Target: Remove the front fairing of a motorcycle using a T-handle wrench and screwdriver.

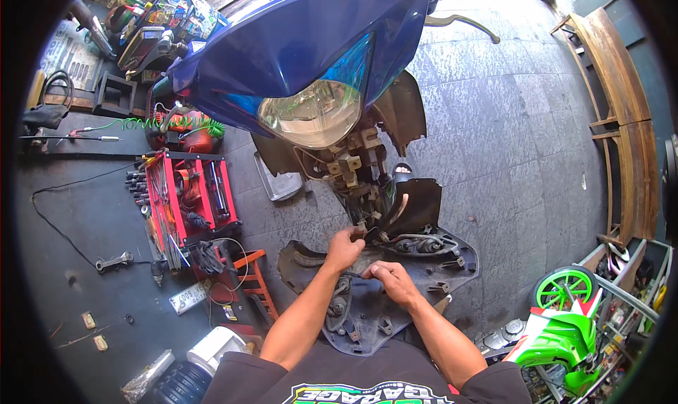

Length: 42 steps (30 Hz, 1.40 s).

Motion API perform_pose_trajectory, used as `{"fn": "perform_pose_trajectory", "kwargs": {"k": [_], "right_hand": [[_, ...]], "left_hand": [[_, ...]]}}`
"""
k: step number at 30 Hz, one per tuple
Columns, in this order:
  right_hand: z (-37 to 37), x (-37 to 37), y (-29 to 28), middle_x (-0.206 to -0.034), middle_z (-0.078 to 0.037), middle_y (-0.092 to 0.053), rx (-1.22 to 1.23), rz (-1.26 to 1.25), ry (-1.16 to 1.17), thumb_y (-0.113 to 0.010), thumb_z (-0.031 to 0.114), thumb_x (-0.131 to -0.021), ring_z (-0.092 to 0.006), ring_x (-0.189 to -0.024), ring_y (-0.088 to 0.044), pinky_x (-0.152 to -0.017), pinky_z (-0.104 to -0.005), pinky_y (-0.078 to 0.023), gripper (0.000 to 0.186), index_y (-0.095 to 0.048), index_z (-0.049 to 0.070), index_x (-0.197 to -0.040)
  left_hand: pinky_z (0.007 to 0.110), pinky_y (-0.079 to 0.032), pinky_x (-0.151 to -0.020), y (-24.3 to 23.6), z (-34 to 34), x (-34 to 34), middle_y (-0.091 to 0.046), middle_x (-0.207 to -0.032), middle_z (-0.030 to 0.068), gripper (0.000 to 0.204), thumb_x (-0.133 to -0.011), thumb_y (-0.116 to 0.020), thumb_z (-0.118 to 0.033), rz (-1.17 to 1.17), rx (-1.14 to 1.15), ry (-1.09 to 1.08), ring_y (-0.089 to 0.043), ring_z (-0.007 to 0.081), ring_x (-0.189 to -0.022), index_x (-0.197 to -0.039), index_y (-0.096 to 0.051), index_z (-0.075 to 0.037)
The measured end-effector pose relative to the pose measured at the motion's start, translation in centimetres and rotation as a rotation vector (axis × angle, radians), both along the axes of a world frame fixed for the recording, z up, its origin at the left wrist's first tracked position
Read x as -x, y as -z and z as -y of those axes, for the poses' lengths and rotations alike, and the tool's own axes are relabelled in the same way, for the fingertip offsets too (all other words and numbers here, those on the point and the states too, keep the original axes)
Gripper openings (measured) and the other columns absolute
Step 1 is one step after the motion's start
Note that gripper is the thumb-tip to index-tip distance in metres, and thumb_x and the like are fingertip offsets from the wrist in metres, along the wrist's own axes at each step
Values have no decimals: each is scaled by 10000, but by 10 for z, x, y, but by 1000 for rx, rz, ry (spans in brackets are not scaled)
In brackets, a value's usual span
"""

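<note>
Front and centre hangs the blue scooter front (275, 58) with its headlight (314, 114) and the bare frame and wiring (346, 171) below. The dark inner side of a front body panel (381, 319) faces up in front of my torso, with a turn signal lamp unit (424, 244) on its right and another (340, 298) on its left. My left hand (345, 249) is closed at the lower wiring, fingertips together; what they pinch is too small to tell. Just right of it, my right hand (393, 280) pinches a dark wire (354, 274) above the panel.
A red tool rack (185, 192) stands left on the tiled floor, with an orange stand (258, 280) below it. A grey tray (279, 181) lies behind the panel. At right are a wooden bench (621, 121) and a green toy-like motorcycle (561, 337). A brake lever (466, 26) juts out above.
</note>
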State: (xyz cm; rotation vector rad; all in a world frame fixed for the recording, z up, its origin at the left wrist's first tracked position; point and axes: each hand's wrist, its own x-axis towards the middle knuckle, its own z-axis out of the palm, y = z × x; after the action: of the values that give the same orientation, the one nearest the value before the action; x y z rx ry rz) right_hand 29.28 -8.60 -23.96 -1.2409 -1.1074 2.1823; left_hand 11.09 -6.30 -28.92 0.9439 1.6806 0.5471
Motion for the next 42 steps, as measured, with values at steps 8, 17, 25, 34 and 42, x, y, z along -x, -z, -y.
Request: {"fn": "perform_pose_trajectory", "kwargs": {"k": [8, 17, 25, 34, 42], "right_hand": [[-7, 13, 15, -827, -66, -633, 307, 200, 143, -502, 192, -922, -128, -702, -569, -614, -272, -470, 255, -616, -25, -995], [-18, 18, 22, -831, -46, -591, 296, 401, 290, -568, 69, -882, -108, -632, -556, -542, -241, -491, 195, -538, -9, -1058], [-12, 16, 36, -1163, -145, -565, 43, 307, 245, -635, 59, -769, -189, -952, -593, -837, -308, -494, 529, -479, -15, -1268], [-12, 17, 8, -1073, -169, -549, -401, 583, 248, -749, 137, -745, -262, -939, -612, -811, -348, -503, 522, -481, -25, -1163], [-15, 17, 10, -953, -155, -609, -394, 627, 281, -689, 109, -807, -266, -841, -642, -758, -354, -509, 302, -563, -23, -1048]], "left_hand": [[303, -522, -825, -18, -1, -8, -685, -938, 139, 219, -893, -566, -57, 390, 224, -120, -654, 190, -892, -1062, -632, 65], [321, -516, -871, -13, 7, -7, -677, -991, 142, 198, -921, -529, -45, 656, 254, -258, -654, 204, -908, -1090, -582, 44], [352, -510, -920, -20, 6, -16, -650, -1067, 179, 197, -918, -514, -27, 770, 244, -293, -639, 241, -1006, -1105, -526, 32], [360, -490, -946, -30, -4, -17, -639, -1104, 175, 237, -898, -463, -38, 815, 336, -359, -628, 260, -1045, -1120, -517, 26], [365, -489, -931, -21, 5, -16, -651, -1078, 149, 285, -878, -429, -48, 834, 362, -426, -625, 256, -1044, -1120, -558, 32]]}}
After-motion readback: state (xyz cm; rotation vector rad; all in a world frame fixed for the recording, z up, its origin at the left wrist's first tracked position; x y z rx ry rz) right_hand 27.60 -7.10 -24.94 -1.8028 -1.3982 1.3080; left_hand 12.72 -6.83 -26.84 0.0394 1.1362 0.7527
